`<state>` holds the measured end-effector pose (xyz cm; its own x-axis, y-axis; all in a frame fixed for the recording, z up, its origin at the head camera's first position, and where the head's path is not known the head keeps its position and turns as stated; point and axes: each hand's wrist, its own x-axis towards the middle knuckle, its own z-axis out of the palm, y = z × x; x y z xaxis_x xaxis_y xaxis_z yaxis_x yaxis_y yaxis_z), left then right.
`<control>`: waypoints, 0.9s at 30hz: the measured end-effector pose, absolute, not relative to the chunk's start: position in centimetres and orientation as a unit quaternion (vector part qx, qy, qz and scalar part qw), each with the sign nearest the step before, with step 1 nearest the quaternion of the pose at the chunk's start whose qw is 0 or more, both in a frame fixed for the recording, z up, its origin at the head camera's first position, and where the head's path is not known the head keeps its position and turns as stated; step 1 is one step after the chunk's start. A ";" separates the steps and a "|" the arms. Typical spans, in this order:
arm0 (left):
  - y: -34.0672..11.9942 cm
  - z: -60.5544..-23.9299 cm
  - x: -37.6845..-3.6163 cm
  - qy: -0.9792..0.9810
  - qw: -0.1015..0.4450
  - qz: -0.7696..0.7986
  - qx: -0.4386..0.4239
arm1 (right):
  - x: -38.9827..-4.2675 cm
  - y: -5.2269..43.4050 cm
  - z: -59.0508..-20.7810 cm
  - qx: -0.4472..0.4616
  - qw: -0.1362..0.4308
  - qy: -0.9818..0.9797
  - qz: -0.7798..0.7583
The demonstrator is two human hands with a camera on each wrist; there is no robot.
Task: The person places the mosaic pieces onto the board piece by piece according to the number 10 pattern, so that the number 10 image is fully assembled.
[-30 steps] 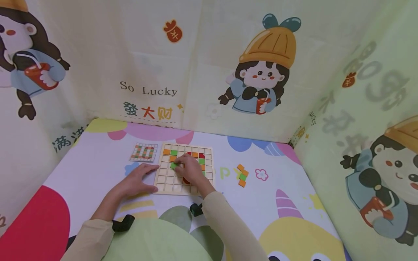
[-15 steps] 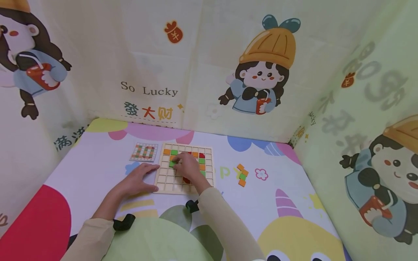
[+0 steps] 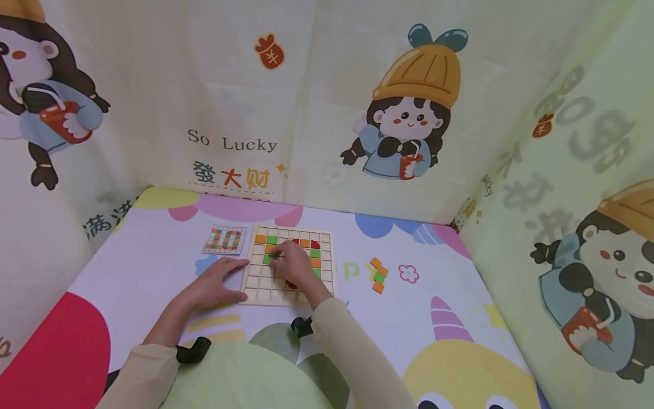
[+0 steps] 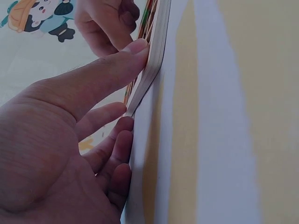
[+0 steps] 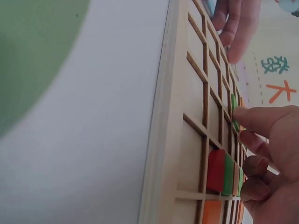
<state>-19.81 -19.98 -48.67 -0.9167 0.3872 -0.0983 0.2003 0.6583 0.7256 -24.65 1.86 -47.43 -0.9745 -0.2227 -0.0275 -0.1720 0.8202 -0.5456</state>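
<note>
A wooden grid board (image 3: 265,284) lies on the table and holds several orange, green and red tiles. My right hand (image 3: 280,259) hovers over its middle, fingertips pinching a green tile (image 3: 268,258) at a cell in the left columns. The right wrist view shows a fingertip on that green tile (image 5: 233,116), with a red tile (image 5: 216,170) in a nearer cell. My left hand (image 3: 225,281) lies flat on the table beside the board's left edge. Its thumb (image 4: 117,65) presses against the board's edge (image 4: 154,60).
A small pattern card (image 3: 225,238) lies just left of the board's far corner. A cluster of loose orange and green tiles (image 3: 379,274) sits to the board's right. Printed fabric walls close in the table at the back, left and right.
The right hand has shifted slightly left and away with the green tile, which now sits lower in its cell. The left hand has stayed put.
</note>
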 end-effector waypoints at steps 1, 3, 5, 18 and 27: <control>-20.0 -48.7 -19.8 0.902 0.122 0.380 0.164 | -24.6 2.0 -47.4 -0.106 0.042 0.952 -0.283; -20.0 -48.7 -19.8 0.902 0.120 0.379 0.166 | -24.5 2.4 -47.4 -0.112 0.037 0.950 -0.288; -19.9 -48.7 -19.8 0.903 0.119 0.379 0.166 | -24.4 2.9 -47.2 -0.116 0.033 0.948 -0.295; -19.9 -48.8 -19.9 0.903 0.123 0.379 0.159 | -24.0 6.7 -47.2 -0.062 0.020 0.946 -0.318; -19.9 -49.0 -19.8 0.901 0.117 0.379 0.175 | -23.6 11.6 -47.3 -0.017 0.012 0.944 -0.328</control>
